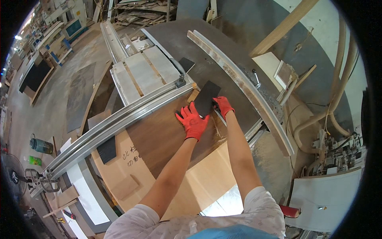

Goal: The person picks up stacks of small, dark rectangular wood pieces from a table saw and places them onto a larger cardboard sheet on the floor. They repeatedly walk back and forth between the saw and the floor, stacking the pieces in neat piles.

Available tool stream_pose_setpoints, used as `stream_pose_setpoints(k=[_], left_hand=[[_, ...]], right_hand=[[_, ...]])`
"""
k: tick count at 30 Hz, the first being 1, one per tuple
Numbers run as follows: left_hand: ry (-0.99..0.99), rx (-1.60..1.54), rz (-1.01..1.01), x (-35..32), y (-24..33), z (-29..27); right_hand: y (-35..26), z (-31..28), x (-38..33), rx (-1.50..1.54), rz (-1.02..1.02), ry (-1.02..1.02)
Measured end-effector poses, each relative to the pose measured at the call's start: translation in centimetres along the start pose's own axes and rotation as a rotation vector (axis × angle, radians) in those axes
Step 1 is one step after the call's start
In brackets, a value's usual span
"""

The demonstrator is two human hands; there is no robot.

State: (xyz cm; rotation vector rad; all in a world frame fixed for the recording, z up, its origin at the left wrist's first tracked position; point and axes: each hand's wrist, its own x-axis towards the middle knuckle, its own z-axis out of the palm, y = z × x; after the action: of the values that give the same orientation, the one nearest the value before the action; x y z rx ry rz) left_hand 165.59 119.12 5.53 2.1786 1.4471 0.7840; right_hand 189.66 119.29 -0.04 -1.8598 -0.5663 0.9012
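Note:
A dark rectangular board (207, 98) lies tilted on the saw table, beside the metal rail. My left hand (193, 124), in a red glove with dark fingertips, is spread at the board's near left edge, its fingertips touching it. At the board's right edge, the fingers of my gloved right hand (224, 106) are curled round it, partly hidden from above. A small tan wood block (193, 96) sits at the board's left side, against the rail. Under my left hand and forearm is a brown wood-grain panel (159, 139).
A long metal rail (131, 113) runs diagonally on the left, next to a grey sliding table (149, 69). A long pale fence bar (242, 85) crosses the right. A pale panel (211, 167) with handwriting lies near me. A bottle (41, 145) and fan (16, 175) stand left.

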Motion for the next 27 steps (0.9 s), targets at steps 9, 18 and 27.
stream_pose_setpoints(k=[9, 18, 27], left_hand=[[-0.12, 0.04, 0.034, 1.7, -0.5, -0.3], [0.025, 0.014, 0.181, 1.7, -1.7, 0.3], [0.025, -0.166, 0.199, 2.0, -3.5, 0.9]], right_hand=[[-0.1, 0.1, -0.2, 0.165, -0.007, -0.066], [-0.1, 1.6, -0.2, 0.14, -0.036, 0.06], [-0.2, 1.1, -0.9, 0.047, -0.023, 0.044]])
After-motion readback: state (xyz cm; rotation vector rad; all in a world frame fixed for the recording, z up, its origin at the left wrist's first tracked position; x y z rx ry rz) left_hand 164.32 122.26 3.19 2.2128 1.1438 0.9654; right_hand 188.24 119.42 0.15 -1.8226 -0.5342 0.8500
